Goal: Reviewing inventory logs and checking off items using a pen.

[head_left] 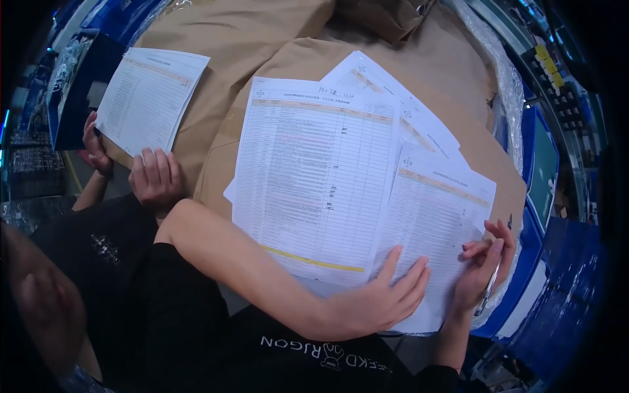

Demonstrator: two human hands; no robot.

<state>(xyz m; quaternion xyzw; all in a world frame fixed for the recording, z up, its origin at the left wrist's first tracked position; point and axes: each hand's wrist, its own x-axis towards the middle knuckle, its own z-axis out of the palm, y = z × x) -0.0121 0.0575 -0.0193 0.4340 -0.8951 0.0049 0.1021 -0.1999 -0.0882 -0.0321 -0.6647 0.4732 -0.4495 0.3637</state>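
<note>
My left hand (pixel 383 302) lies with its fingers spread on a printed table sheet (pixel 432 229), near that sheet's left edge. My right hand (pixel 481 265) is at the right side of the same sheet, fingers bent round a pen (pixel 489 287). The pen slants down past the paper's edge. Left of this sheet is a larger printed sheet (pixel 308 170) with a few handwritten marks and a yellow line near its bottom. My left forearm crosses its lower edge. More printed sheets (pixel 373 71) fan out behind these two.
Brown wrapping paper (pixel 282 56) covers the surface underneath. At the left, another person's hands (pixel 156 177) hold a stapled-looking stack of printed sheets (pixel 147 98). Blue bins (pixel 547 170) stand along the right, with clear plastic film (pixel 495 56) beside them.
</note>
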